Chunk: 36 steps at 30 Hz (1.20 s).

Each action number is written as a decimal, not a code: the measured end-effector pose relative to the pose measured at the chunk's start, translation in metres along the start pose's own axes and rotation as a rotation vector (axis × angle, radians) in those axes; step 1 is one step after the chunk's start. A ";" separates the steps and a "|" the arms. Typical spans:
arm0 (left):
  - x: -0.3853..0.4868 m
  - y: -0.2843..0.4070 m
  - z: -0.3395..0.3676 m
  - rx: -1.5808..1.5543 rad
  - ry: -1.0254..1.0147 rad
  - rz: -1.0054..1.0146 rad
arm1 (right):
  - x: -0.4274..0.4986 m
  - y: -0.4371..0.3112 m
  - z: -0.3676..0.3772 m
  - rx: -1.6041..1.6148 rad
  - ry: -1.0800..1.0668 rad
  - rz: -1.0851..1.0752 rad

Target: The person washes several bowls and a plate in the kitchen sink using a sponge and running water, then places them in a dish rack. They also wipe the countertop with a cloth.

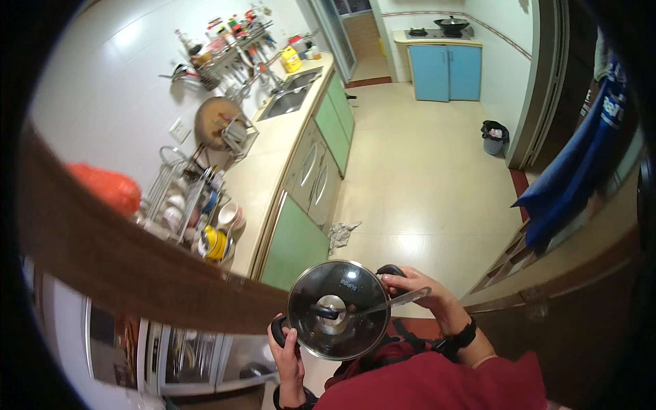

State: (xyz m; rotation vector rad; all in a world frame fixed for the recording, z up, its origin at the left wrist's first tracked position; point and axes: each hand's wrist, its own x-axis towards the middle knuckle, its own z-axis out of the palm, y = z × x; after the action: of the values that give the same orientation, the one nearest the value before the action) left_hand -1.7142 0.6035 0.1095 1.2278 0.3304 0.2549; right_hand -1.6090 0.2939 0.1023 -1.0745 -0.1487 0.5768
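I hold a Supor pot with a glass lid (359, 328) in front of my body, a hand at each side. My left hand (288, 353) grips one black side handle (278, 331). The opposite black side handle (392, 270) is in my right hand (417, 287). A utensil's handle (412, 296) pokes out from under the lid's edge beside my right hand. The lid has a steel centre with a black knob (325, 312). Through the dark glass the contents cannot be made out.
A doorway with a brown frame (154, 271) surrounds me. Beyond it, a counter (271, 164) on the left bears a dish rack (187, 205) and a sink (287, 102). A cloth (342, 236) lies on the floor. Far off stand a gas stove (433, 34) and a bin (494, 146). Blue fabric (569, 169) hangs right.
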 end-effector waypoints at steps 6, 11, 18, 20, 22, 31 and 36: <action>0.200 -0.014 0.086 0.304 -0.243 -0.017 | 0.105 -0.064 -0.080 -0.010 0.266 -0.032; 0.341 -0.022 0.189 0.315 -0.442 -0.087 | 0.172 -0.132 -0.142 -0.059 0.497 -0.052; 0.514 -0.043 0.361 0.343 -0.672 -0.096 | 0.263 -0.201 -0.265 0.356 0.705 -0.289; 0.558 -0.058 0.406 0.343 -0.702 -0.092 | 0.294 -0.218 -0.310 0.449 0.773 -0.339; 0.599 -0.071 0.452 0.369 -0.710 -0.067 | 0.321 -0.242 -0.355 0.438 0.764 -0.336; 0.755 -0.073 0.656 0.429 -0.630 -0.067 | 0.455 -0.403 -0.527 0.393 0.723 -0.319; 0.841 -0.105 0.765 0.410 -0.676 -0.020 | 0.514 -0.469 -0.633 0.333 0.698 -0.379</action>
State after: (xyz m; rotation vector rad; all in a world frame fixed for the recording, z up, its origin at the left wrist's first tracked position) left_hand -0.6437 0.2084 0.1461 1.6302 -0.2058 -0.2637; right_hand -0.7555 -0.1027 0.1197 -0.8392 0.3401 -0.1316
